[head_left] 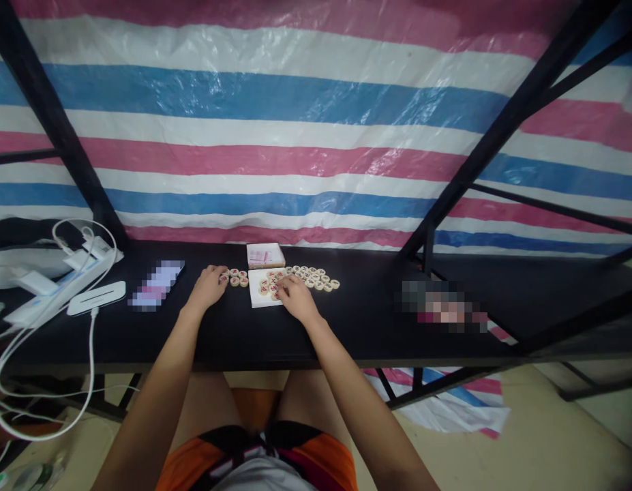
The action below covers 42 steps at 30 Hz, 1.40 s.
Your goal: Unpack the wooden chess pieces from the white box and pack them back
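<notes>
Small round wooden game pieces with red marks lie on the black table [356, 320]. A short row of them [237, 277] sits by my left hand [208, 286], whose curled fingers touch the nearest piece. A flat white tray [258, 294] holds a few pieces, and my right hand [295, 296] rests over its right side with fingers bent on a piece. A larger cluster of pieces [316, 277] lies to the right of the tray. A white box lid [265, 256] stands just behind.
A white power strip [60, 286] with plugs and looping cables lies at the left, beside a white flat device [97, 297]. Black metal frame posts [479, 164] rise on both sides. A striped plastic sheet [295, 136] hangs behind the table.
</notes>
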Each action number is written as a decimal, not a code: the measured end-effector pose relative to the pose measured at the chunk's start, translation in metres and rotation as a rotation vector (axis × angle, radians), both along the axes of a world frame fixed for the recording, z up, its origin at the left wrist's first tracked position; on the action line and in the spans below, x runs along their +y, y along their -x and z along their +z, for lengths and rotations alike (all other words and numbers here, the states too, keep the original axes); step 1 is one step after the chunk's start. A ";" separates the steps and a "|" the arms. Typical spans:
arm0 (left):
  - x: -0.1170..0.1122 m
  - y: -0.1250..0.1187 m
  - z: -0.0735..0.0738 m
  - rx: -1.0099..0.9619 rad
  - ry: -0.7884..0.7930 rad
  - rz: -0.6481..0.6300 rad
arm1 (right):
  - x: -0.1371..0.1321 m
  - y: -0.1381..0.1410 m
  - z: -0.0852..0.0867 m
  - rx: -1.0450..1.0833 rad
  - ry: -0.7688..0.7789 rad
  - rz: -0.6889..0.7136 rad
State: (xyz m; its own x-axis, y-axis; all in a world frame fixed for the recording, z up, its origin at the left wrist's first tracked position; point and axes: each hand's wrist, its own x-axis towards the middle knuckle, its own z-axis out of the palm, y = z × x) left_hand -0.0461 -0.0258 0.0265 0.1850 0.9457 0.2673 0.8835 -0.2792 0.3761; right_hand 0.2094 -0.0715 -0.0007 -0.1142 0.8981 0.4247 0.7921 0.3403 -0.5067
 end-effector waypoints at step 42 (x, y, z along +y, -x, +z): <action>-0.012 -0.073 -0.001 0.020 -0.081 -0.394 | -0.004 -0.003 0.013 -0.070 0.291 -0.342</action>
